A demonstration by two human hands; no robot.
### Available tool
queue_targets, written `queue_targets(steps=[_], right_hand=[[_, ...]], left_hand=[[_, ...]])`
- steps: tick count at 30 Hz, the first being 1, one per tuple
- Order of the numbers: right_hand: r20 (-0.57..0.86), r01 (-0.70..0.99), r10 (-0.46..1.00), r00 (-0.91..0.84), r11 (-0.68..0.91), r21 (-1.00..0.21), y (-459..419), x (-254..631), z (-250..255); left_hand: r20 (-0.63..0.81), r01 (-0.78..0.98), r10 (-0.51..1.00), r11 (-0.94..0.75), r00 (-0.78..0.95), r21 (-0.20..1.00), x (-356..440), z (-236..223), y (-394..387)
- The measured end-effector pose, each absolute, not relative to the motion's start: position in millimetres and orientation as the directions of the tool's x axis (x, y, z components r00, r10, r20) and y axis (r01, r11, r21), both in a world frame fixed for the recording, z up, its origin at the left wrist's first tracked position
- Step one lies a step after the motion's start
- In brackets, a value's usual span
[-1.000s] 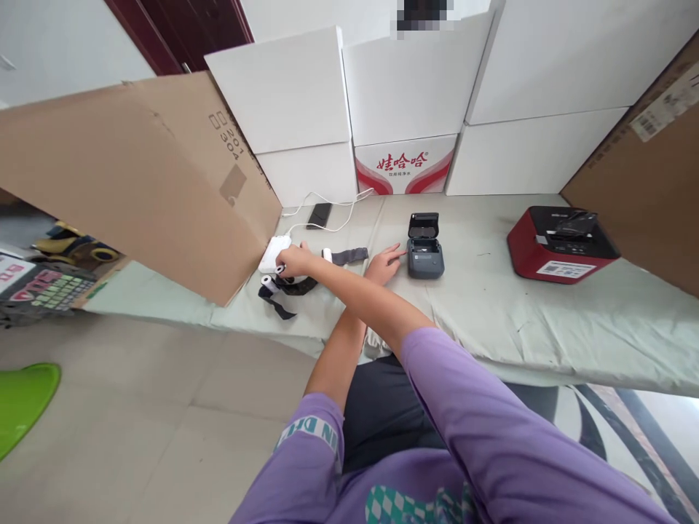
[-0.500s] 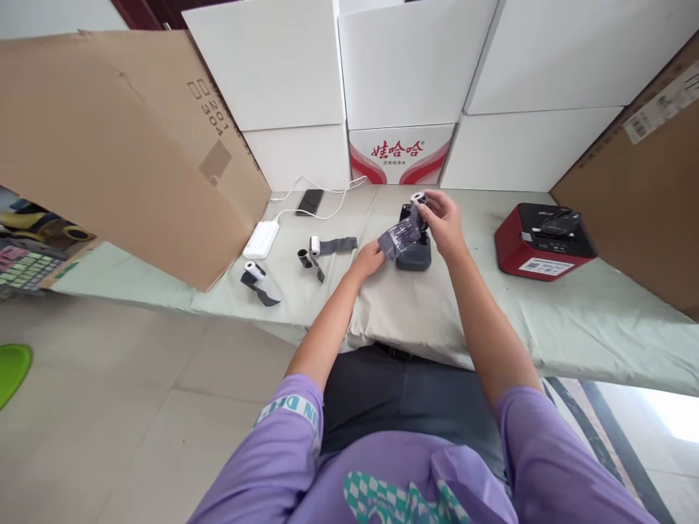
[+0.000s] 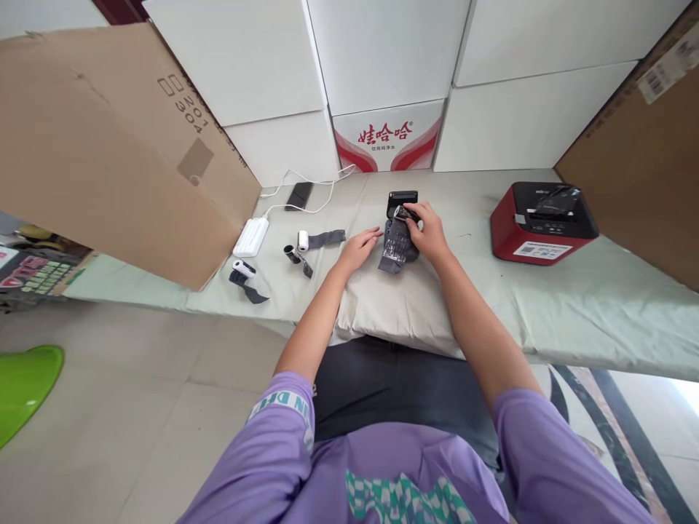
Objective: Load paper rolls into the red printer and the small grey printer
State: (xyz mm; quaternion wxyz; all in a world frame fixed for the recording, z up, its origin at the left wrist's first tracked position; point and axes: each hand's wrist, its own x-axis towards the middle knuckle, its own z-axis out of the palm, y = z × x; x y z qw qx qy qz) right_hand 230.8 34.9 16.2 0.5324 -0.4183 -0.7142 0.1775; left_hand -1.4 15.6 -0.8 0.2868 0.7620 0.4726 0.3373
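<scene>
A small dark grey printer (image 3: 401,202) stands with its lid up on the pale green cloth (image 3: 546,306). My right hand (image 3: 429,233) presses a paper roll into it, fingers closed on the roll. A dark printed strip of paper (image 3: 393,249) hangs from the roll over the printer's front. My left hand (image 3: 357,249) lies just left of that strip, fingers stretched out and flat on the cloth. Further left lie two more rolls with dark tails (image 3: 309,241) (image 3: 244,277).
A red and black printer (image 3: 540,222) stands at the right. A white power bank (image 3: 251,236), its cable and a black phone (image 3: 299,195) lie at the back left. White boxes (image 3: 382,65) and brown cardboard sheets (image 3: 109,145) wall the cloth in.
My right hand took a roll from the left pile, carried it across and lowered it into the grey printer. My left hand slid off the strip onto the cloth.
</scene>
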Motion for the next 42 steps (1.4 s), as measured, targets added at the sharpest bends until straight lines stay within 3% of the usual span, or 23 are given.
queue_targets(steps=[5,11,14,18,23,30,36,42], right_hand=[[0.549,0.466,0.828,-0.116,0.533,-0.706,37.1,224.8,8.3],[0.531,0.534,0.847,-0.018,0.457,-0.711,45.0,228.9,-0.5],[0.49,0.458,0.867,0.086,0.402,-0.792,51.7,236.0,-5.6],[0.345,0.207,0.935,0.086,0.321,-0.924,60.6,239.4,-12.2],[0.224,0.027,0.973,0.057,0.223,-0.974,61.2,237.0,-10.5],[0.213,0.008,0.975,0.064,0.212,-0.977,50.8,239.8,0.5],[0.207,-0.017,0.975,0.08,0.209,-0.978,44.8,239.4,1.6],[0.218,0.023,0.976,-0.001,0.218,-0.976,43.4,239.3,0.7]], left_hand=[[0.239,0.542,0.916,-0.386,0.322,0.746,-0.5,-2.1,16.4],[0.235,0.565,0.918,-0.384,0.32,0.73,-0.3,-0.5,15.4],[0.241,0.562,0.916,-0.389,0.322,0.729,-0.8,-0.6,14.7],[0.273,0.533,0.896,-0.43,0.349,0.729,-1.7,-1.1,12.0],[0.442,0.51,0.801,-0.598,0.404,0.618,0.8,4.9,0.5],[0.516,0.506,0.711,-0.702,0.477,0.5,9.4,10.3,-8.0],[0.563,0.478,0.713,-0.699,0.417,0.532,6.7,10.1,-8.3],[0.495,0.545,0.798,-0.6,0.345,0.586,6.6,15.8,-12.5]])
